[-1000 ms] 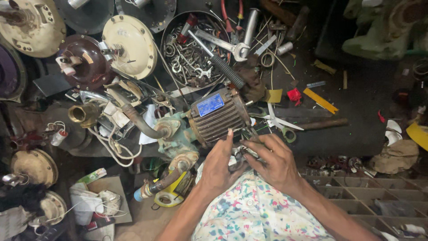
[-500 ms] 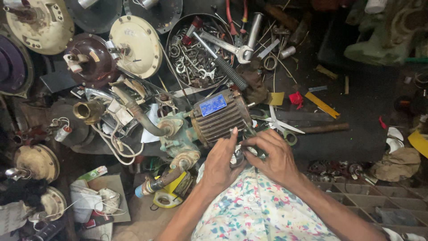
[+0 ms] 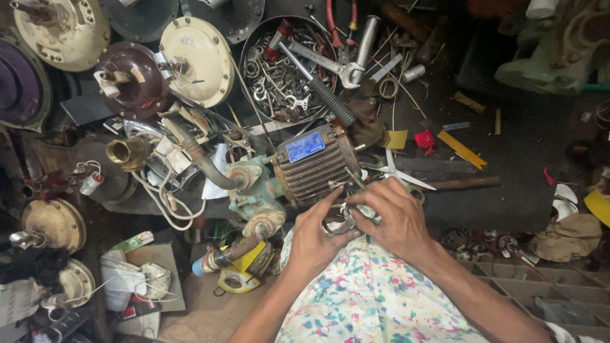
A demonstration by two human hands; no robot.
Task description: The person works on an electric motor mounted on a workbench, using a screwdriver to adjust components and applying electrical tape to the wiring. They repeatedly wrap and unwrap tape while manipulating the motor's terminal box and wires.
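Holding a small metal part [image 3: 340, 219], both hands near a spanner-filled bowl [image 3: 249, 47].

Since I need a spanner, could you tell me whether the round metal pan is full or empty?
Full: the round metal pan holds rings, spanners and small parts.

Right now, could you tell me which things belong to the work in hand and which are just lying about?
In hand: left hand, right hand, small metal part, ribbed motor.
Lying about: pan of wrenches, cream round cover, brass fitting, yellow tape roll.
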